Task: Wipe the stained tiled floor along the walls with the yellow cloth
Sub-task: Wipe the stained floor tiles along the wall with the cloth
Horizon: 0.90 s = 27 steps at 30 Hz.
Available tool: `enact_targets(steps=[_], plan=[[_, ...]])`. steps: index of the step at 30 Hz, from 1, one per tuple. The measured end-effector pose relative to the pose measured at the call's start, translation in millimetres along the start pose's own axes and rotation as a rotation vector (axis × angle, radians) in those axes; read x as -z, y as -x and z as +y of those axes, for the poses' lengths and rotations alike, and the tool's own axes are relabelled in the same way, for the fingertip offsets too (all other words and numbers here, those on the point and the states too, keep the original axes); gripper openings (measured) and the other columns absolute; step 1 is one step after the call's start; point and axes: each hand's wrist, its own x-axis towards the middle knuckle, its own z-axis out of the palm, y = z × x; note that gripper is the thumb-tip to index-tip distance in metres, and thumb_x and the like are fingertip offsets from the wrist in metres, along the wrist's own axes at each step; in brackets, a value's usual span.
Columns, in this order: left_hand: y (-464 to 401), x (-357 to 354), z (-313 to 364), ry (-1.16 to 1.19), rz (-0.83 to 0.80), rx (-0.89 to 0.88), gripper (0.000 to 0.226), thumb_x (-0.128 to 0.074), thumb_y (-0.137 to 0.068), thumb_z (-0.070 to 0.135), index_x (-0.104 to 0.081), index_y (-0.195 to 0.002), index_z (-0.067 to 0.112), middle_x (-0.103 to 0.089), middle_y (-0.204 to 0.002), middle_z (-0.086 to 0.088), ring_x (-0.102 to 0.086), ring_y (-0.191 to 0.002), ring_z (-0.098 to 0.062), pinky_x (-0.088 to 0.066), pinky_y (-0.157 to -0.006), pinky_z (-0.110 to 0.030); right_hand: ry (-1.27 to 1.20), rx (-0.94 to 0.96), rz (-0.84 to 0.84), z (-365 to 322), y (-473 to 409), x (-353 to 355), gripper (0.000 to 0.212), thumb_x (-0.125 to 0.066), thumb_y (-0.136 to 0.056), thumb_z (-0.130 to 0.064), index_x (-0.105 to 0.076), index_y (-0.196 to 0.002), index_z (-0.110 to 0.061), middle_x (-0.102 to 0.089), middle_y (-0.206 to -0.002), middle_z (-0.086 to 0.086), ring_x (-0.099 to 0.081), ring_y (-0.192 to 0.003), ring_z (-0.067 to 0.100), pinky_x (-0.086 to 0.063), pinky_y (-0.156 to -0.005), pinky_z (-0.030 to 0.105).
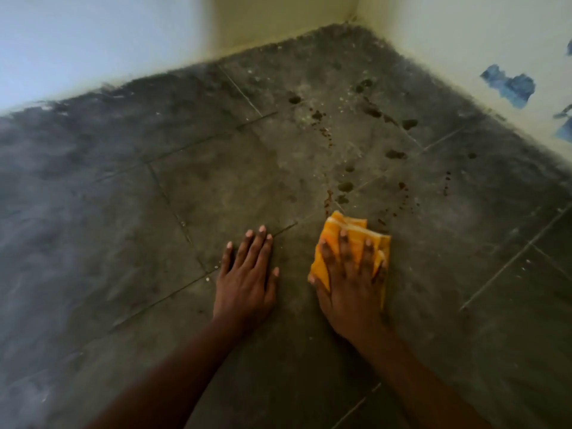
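A folded yellow cloth (343,226) lies flat on the grey tiled floor (185,187). My right hand (349,280) presses down on it with fingers spread and straight. My left hand (247,274) rests flat on the bare tile just to the left of the cloth, fingers straight. Dark brown stain spots (345,185) trail from just beyond the cloth toward the far corner, with more spots (371,111) farther off.
Pale walls meet at a corner (356,17) at the top. The right wall (464,41) carries blue paint patches (510,85). Dusty dark grime runs along the foot of the left wall (93,97). Grout lines cross the floor diagonally.
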Motion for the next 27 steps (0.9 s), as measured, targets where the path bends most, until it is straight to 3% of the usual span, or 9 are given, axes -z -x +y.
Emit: enact_targets(steps=[2, 5, 10, 13, 16, 18, 23, 27], plan=[[-1.7, 5.8, -0.9, 0.014, -0.005, 0.010, 0.067, -0.031, -0.105, 0.049, -0.027, -0.166, 0.021, -0.015, -0.177, 0.003, -0.011, -0.164, -0.017, -0.013, -0.132, -0.051, 0.029, 0.132, -0.054, 13.9, 19.8, 9.3, 0.074, -0.026, -0.098, -0.071, -0.004, -0.164, -0.046, 0.006, -0.176, -0.005, 0.007, -0.160, 0.039, -0.011, -0.122, 0.072], [-1.1, 7.1, -0.7, 0.032, 0.000, 0.007, 0.067, -0.029, -0.107, 0.049, -0.024, -0.167, 0.021, -0.012, -0.177, 0.003, -0.007, -0.164, -0.016, -0.009, -0.132, -0.051, 0.068, 0.107, -0.111, 47.1, 32.9, 22.3, 0.072, -0.017, -0.097, -0.075, -0.002, -0.163, -0.049, 0.008, -0.175, -0.010, 0.002, -0.161, 0.035, -0.017, -0.122, 0.070], [-4.4, 1.5, -5.7, 0.075, -0.017, 0.002, 0.069, -0.033, -0.104, 0.049, -0.022, -0.167, 0.022, -0.010, -0.177, 0.003, -0.005, -0.164, -0.017, -0.006, -0.133, -0.052, -0.005, -0.057, -0.252, 20.0, -26.6, 30.4, 0.076, -0.012, -0.092, -0.078, 0.019, -0.157, -0.054, 0.031, -0.169, -0.011, 0.025, -0.155, 0.043, -0.003, -0.121, 0.073], [-2.6, 0.2, -12.7, 0.113, -0.021, -0.032, 0.071, -0.039, -0.099, 0.046, -0.035, -0.164, 0.018, -0.020, -0.175, 0.000, -0.014, -0.163, -0.017, -0.007, -0.131, -0.051, 0.114, 0.122, -0.392, -1.3, -34.7, 42.6, 0.080, -0.005, -0.085, -0.081, 0.031, -0.151, -0.054, 0.040, -0.165, -0.009, 0.027, -0.153, 0.046, 0.000, -0.121, 0.074], [-3.0, 13.7, -11.9, 0.150, -0.058, -0.027, 0.073, -0.041, -0.096, 0.045, -0.039, -0.162, 0.016, -0.024, -0.174, -0.002, -0.020, -0.162, -0.019, -0.010, -0.130, -0.053, 0.219, 0.353, -0.562, -1.3, -15.0, 68.5, 0.079, -0.026, -0.096, -0.073, 0.031, -0.149, -0.059, 0.045, -0.160, -0.016, 0.031, -0.153, 0.041, -0.002, -0.122, 0.072], [-4.1, 20.1, -8.1, 0.166, -0.105, -0.024, 0.073, -0.040, -0.096, 0.046, -0.036, -0.163, 0.017, -0.023, -0.174, -0.001, -0.019, -0.162, -0.019, -0.015, -0.130, -0.056, 0.247, 0.357, -0.630, 4.1, -2.4, 79.8, 0.081, -0.036, -0.102, -0.065, 0.029, -0.149, -0.061, 0.046, -0.159, -0.018, 0.033, -0.153, 0.036, 0.000, -0.124, 0.070], [-0.6, 18.4, -9.7, 0.118, -0.133, -0.013, 0.074, -0.039, -0.099, 0.047, -0.025, -0.167, 0.021, -0.012, -0.177, 0.003, -0.009, -0.164, -0.017, -0.012, -0.130, -0.056, 0.271, 0.430, -0.488, 16.2, -8.1, 79.4, 0.082, -0.040, -0.098, -0.067, 0.026, -0.147, -0.066, 0.039, -0.163, -0.018, 0.026, -0.157, 0.033, 0.007, -0.122, 0.068], [-0.7, 11.3, -10.0, 0.091, -0.112, -0.005, 0.073, -0.038, -0.101, 0.048, -0.022, -0.168, 0.022, -0.009, -0.177, 0.003, -0.006, -0.164, -0.016, -0.009, -0.131, -0.054, 0.236, 0.554, -0.397, 30.6, -36.4, 71.5, 0.086, -0.041, -0.088, -0.079, 0.016, -0.151, -0.066, 0.029, -0.170, -0.010, 0.030, -0.154, 0.040, 0.007, -0.120, 0.073]])
